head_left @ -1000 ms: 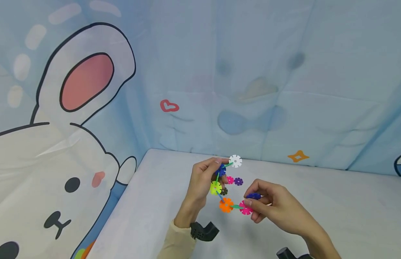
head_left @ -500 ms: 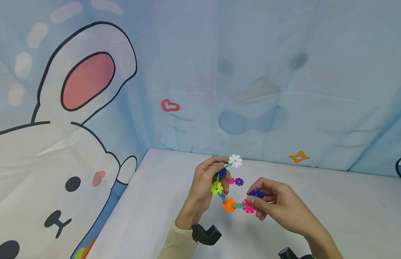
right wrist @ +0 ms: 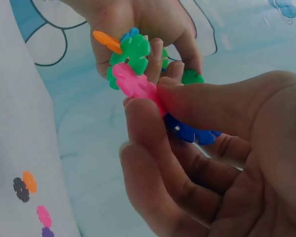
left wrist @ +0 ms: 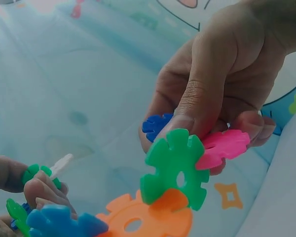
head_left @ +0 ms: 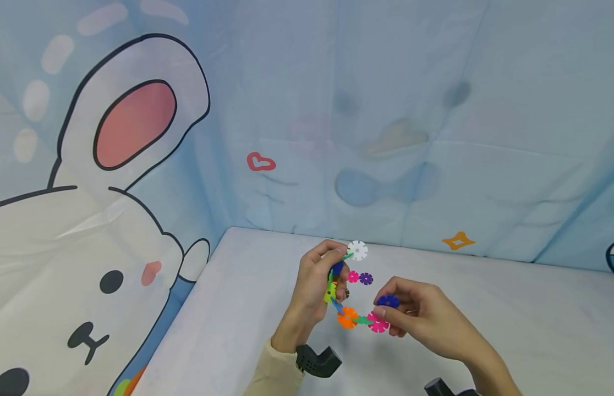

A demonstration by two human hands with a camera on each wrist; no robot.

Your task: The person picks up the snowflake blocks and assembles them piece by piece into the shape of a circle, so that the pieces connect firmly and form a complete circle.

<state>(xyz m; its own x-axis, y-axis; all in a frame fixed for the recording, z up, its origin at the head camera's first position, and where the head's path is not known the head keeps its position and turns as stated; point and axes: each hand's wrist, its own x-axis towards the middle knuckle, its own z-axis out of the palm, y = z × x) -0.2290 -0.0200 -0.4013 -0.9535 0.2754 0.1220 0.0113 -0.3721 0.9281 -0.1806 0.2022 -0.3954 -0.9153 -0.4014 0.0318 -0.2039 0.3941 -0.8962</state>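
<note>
Above the counter (head_left: 465,275), the left hand (head_left: 309,283) grips the disc chain (head_left: 347,318) near its white disc (head_left: 357,250); the right hand (head_left: 426,313) pinches its pink end (head_left: 377,324) alongside a blue disc (head_left: 388,301). Beyond the chain lie a loose pink disc (head_left: 354,276) and purple disc (head_left: 366,279); left fingers (head_left: 343,278) partly block a black disc (right wrist: 21,190).

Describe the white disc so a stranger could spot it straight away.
Above the white table, find the person's left hand, holding part of a chain of colourful notched discs. Just past its fingertips, at the chain's far end, sits the white disc, joined to a green disc. Its plain white sets it apart from its brightly coloured neighbours.
</note>
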